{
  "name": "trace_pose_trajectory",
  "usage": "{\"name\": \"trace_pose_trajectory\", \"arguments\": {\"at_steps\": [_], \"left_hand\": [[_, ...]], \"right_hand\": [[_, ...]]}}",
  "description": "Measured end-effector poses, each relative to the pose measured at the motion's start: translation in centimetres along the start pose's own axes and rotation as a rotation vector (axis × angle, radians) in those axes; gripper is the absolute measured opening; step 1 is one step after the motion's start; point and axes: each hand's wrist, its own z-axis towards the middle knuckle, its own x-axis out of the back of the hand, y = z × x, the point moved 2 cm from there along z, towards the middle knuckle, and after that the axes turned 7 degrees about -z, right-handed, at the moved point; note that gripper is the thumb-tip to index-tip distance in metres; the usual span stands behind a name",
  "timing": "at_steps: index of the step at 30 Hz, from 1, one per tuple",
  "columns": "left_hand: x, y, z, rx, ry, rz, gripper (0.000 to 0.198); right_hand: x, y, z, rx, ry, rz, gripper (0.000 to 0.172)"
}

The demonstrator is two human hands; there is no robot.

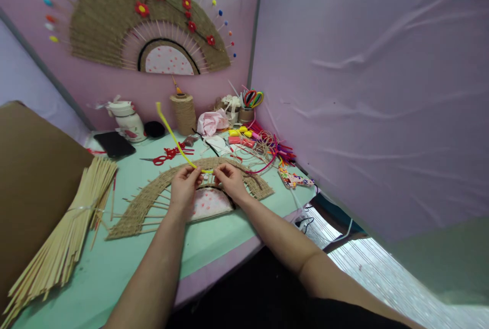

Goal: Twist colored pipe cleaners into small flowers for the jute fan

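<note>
A fuzzy yellow pipe cleaner (173, 136) runs between my two hands, its long free end curving up to the left. My left hand (185, 186) pinches it with thumb and fingertips. Close beside, my right hand (230, 181) is closed on the same stem. A magenta pipe cleaner (263, 168) arcs out past the right hand; whether it joins the yellow one is hidden. Below both hands lies a woven twine fan (139, 213) with wooden stick ribs and a pink-dotted half-round centre (210, 202).
Bundled wooden sticks (72, 227) lie at left beside a cardboard box (34, 181). Red scissors (159, 160), a phone (114, 144), a white bottle (132, 122) and a twine spool (183, 115) stand or lie behind. Colourful pipe cleaners (280, 151) crowd the right. A finished-looking fan (95, 18) hangs on the wall.
</note>
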Motion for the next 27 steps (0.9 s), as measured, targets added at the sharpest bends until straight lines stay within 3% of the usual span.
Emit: {"name": "trace_pose_trajectory", "arguments": {"at_steps": [5, 8, 13, 18, 20, 23, 27], "left_hand": [[0.1, -0.3, 0.2, -0.018, -0.030, 0.086, 0.041], [0.1, -0.5, 0.1, -0.018, -0.055, 0.160, 0.045], [0.2, -0.8, 0.0, -0.010, -0.061, 0.234, 0.044], [0.5, -1.2, 0.4, -0.004, -0.050, 0.228, 0.043], [0.5, -1.2, 0.5, -0.003, -0.048, 0.235, 0.043], [0.3, -1.2, 0.4, -0.003, -0.049, 0.261, 0.043], [0.2, -1.1, 0.1, 0.008, -0.046, 0.290, 0.045]], "right_hand": [[0.6, -0.9, -0.2, 0.094, 0.084, -0.090, 0.024], [3.0, -2.2, 0.5, 0.175, 0.224, -0.182, 0.024], [11.4, -5.2, 3.4, 0.287, 0.467, -0.430, 0.023], [20.5, -7.1, 6.4, 0.228, 0.642, -1.134, 0.022], [22.4, -7.0, 7.0, 0.141, 0.543, -1.415, 0.023], [23.3, -6.3, 7.1, -0.072, 0.350, -1.737, 0.029], [22.8, -5.6, 6.5, -0.315, 0.161, -1.867, 0.031]]}}
